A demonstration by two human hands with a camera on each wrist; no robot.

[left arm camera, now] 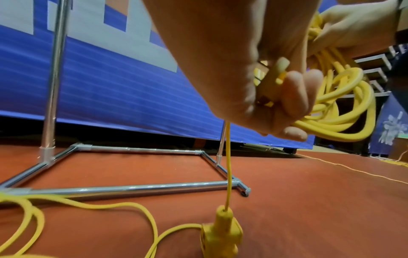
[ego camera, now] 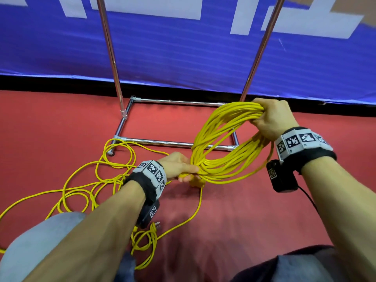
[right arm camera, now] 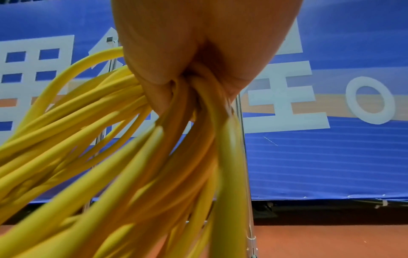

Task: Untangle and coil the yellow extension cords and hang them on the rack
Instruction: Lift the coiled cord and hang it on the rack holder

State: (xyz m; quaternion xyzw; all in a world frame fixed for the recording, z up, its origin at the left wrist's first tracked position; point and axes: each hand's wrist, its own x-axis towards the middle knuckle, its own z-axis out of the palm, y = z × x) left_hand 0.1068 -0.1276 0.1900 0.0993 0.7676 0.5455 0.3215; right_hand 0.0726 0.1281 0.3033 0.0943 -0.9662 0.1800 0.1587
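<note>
Most of one cord was coiled — right hand clamped round the coil's far end, left hand gripping its near end. Loose cord lay below the left wrist; rack beyond, nothing hung yet.

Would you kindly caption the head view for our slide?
Both hands hold a coiled yellow cord before the rack.

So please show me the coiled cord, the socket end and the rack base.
coiled cord [ego camera: 211, 127], head view, left side of loops.
socket end [left arm camera: 223, 232], left wrist view, yellow body.
rack base [ego camera: 162, 142], head view, front bar.
</note>
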